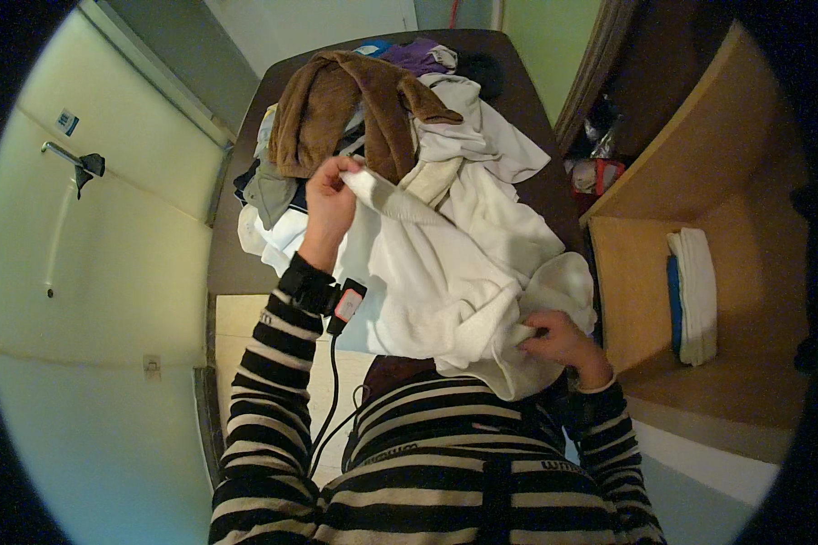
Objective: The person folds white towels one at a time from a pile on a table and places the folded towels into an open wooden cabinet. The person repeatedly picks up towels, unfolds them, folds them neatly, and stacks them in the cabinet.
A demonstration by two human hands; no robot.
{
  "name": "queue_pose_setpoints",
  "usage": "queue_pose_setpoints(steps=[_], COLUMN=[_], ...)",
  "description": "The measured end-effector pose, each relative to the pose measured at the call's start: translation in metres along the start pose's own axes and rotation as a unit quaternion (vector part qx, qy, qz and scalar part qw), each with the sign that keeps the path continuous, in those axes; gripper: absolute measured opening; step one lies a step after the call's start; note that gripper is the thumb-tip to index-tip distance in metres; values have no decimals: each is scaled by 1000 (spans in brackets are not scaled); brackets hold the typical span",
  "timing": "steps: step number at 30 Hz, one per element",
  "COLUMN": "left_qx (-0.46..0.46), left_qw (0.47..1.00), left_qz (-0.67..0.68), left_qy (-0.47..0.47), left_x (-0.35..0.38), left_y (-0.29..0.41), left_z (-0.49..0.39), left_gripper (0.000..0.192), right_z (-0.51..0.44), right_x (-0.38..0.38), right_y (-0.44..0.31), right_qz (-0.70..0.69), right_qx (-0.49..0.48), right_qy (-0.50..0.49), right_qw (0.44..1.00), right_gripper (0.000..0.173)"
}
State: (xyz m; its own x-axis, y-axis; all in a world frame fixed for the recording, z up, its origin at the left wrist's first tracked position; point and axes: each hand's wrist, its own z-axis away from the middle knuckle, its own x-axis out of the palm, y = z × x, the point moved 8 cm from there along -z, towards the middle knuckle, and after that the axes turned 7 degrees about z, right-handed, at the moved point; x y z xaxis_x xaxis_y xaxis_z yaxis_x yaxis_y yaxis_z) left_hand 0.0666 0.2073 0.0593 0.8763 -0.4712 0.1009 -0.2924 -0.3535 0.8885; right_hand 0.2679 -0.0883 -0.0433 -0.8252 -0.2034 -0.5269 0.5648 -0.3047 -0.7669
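A white fleece-like garment (436,279) is spread between my hands over the near part of a dark table (245,266). My left hand (334,197) pinches one ribbed edge of it, near the middle of the table. At the lower right, my right hand (562,344) grips another edge close to my body. Beyond the garment lies a heap of clothes: a brown fleece garment (313,109) on top, a white cloth (477,129) at its right, a grey-green cloth (269,194) at its left and a purple cloth (416,58) at the far end.
To the right, an open wooden cabinet (634,286) holds a folded white cloth (697,296) beside a blue one. A light door with a metal handle (65,153) stands at the left. From the device on my left wrist (346,306) a black cable (334,381) hangs down.
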Motion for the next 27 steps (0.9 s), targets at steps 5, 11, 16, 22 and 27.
queue_pose_setpoints(steps=[5, 11, 16, 22, 27], left_qx=[-60, 86, 161, -194, -180], left_qw=[923, 904, 985, 886, 897], left_qz=[381, 375, -6, 351, 319], left_qy=[11, -184, -56, -234, -246], left_x=[-16, -76, -48, 142, 171], left_y=[77, 237, 199, 104, 109], left_z=[-46, -44, -24, 69, 81], left_gripper=[11, 40, 43, 27, 20], right_z=[50, 129, 115, 73, 41], right_x=[-85, -138, -151, -121, -97], right_y=[-73, -161, -131, -146, -178], right_qz=[-73, -283, -317, -325, -61], right_qx=[-301, -639, -427, -361, -328], right_qy=[168, 30, 365, 255, 255], right_qw=[936, 714, 764, 836, 908], right_gripper=[8, 27, 35, 23, 16])
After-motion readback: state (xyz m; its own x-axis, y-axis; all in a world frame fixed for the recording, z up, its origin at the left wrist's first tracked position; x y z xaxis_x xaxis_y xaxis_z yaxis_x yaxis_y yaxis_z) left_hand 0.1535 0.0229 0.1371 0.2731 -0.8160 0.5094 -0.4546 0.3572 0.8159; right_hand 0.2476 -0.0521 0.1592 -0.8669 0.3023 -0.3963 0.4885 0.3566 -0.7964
